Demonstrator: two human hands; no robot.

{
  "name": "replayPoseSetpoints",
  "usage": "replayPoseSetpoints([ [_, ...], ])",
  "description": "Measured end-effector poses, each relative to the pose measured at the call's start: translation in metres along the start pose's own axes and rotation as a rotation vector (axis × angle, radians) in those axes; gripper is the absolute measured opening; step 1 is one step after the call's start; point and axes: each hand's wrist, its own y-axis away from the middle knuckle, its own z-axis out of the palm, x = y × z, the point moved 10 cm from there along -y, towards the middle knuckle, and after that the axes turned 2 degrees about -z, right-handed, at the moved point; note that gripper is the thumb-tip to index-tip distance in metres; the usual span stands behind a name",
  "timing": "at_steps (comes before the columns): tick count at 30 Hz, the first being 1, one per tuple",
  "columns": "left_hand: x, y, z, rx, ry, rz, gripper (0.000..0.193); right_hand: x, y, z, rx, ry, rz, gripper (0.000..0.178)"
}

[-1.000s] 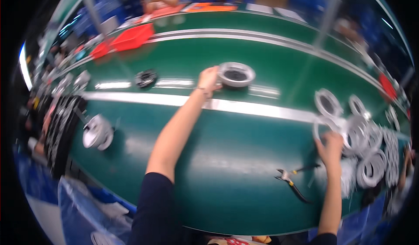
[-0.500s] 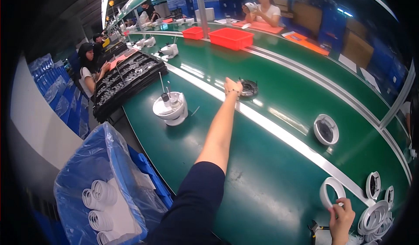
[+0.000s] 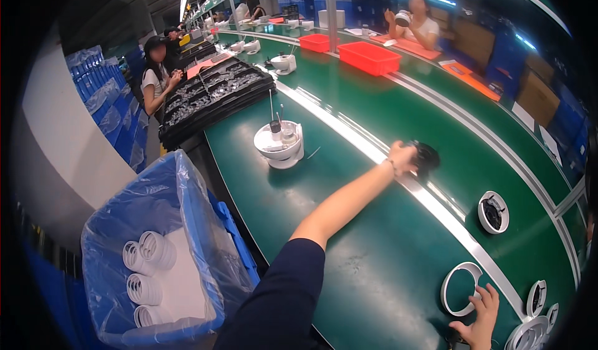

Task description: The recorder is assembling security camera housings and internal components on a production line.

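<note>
Over the green conveyor belt, my left hand (image 3: 405,157) grips a black round part (image 3: 426,158), which is smeared by motion. At the lower right, a white ring (image 3: 445,291) rests on the green table beside my right hand (image 3: 481,317). The fingers of that hand are spread around the ring's near right side, thumb apart from them. Whether a fingertip still touches the ring is hard to see. A white round housing with a black insert (image 3: 494,213) sits on the belt, right of the black part. A dark tool below my right hand is mostly hidden.
White rings (image 3: 529,337) cluster at the lower right. A white bowl-shaped unit (image 3: 280,144) with upright rods stands on the table. On the left are a blue lined bin (image 3: 180,206) and black trays (image 3: 187,122). Red bins (image 3: 367,60) and co-workers are farther off.
My left hand has picked up the black round part and brought it right and nearer. My right hand's fingers have opened from the white ring, which now rests lower on the table.
</note>
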Motion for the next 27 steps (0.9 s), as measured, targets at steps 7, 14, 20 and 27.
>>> replayPoseSetpoints([
  [7,-0.064,0.142,0.078,-0.32,-0.014,-0.324,0.022,-0.042,-0.032,0.011,0.133,-0.156,-0.083,0.014],
  [14,-0.077,0.177,0.089,-0.4,0.025,-0.255,0.046,0.022,0.014,-0.004,0.099,0.002,0.253,0.043],
  [20,-0.085,0.188,0.089,-0.392,0.057,-0.224,0.042,0.009,0.001,-0.003,0.265,-0.083,0.228,0.044],
  [27,-0.075,0.188,0.082,-0.377,0.059,-0.168,0.045,0.004,-0.017,0.011,0.116,-0.156,0.103,0.011],
])
